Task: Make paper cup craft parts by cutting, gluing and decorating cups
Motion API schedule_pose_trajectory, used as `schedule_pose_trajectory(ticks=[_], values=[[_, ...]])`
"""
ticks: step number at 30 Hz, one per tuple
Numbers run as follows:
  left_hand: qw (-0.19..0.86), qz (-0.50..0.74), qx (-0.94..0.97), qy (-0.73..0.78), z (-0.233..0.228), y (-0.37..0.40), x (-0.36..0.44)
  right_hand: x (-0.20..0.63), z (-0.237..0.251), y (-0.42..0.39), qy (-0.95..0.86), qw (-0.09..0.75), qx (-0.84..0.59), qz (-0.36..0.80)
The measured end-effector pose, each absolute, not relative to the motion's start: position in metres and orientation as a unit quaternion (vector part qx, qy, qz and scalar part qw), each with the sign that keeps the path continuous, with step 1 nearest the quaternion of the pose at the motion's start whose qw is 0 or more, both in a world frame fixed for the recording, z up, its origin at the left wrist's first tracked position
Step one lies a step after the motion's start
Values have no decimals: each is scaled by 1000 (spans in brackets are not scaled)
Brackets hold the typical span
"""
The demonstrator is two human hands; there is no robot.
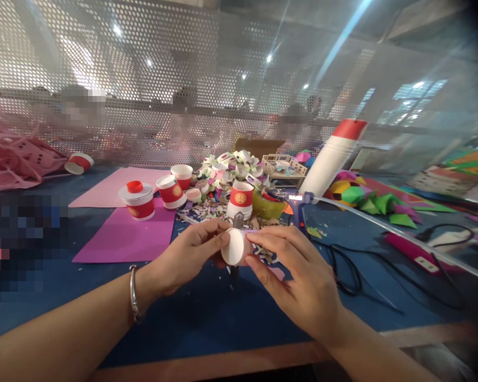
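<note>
Between two hands [239, 257], one cup [234, 247].

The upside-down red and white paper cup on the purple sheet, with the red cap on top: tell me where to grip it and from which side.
Probably best to grip the red and white paper cup around its red side wall, coming from the near side over the purple sheet. Its flat white base faces up carrying a loose-looking red cap, so a top grasp would likely knock that off. Another cup crowds its right.

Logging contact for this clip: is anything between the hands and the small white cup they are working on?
Nothing visible: left hand and right hand both pinch the white cup directly, above the blue table.
</note>
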State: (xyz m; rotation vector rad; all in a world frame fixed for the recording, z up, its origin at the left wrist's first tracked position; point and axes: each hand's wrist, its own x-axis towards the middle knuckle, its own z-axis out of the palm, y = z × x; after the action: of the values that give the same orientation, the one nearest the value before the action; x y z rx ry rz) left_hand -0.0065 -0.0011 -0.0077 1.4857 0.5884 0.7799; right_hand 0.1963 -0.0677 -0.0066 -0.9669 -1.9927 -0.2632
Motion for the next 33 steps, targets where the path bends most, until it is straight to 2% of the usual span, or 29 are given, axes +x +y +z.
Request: schedule_pose_trajectory(ticks=[9, 14, 19, 23, 29, 33], values=[[631, 348, 642, 264, -4, -3, -6, 199, -6, -70, -791, 456, -394, -104], [685, 356, 570, 283, -5, 0, -6, 201, -4, -70, -770, 477, -408, -115], [718, 394, 494, 293, -6, 5, -7, 203, 1, -68, -763, 456, -452, -78], [664, 448, 500, 329, -6, 11, -10, 211, 9, -65, -743, 443, -501, -31], [539, 438, 637, 334, -2, 8, -15, 214, 26, -47, -733, 450, -509, 21], [493, 440, 693, 289, -2, 2, -15, 202, 33, -31, -757, 418, -485, 129]])
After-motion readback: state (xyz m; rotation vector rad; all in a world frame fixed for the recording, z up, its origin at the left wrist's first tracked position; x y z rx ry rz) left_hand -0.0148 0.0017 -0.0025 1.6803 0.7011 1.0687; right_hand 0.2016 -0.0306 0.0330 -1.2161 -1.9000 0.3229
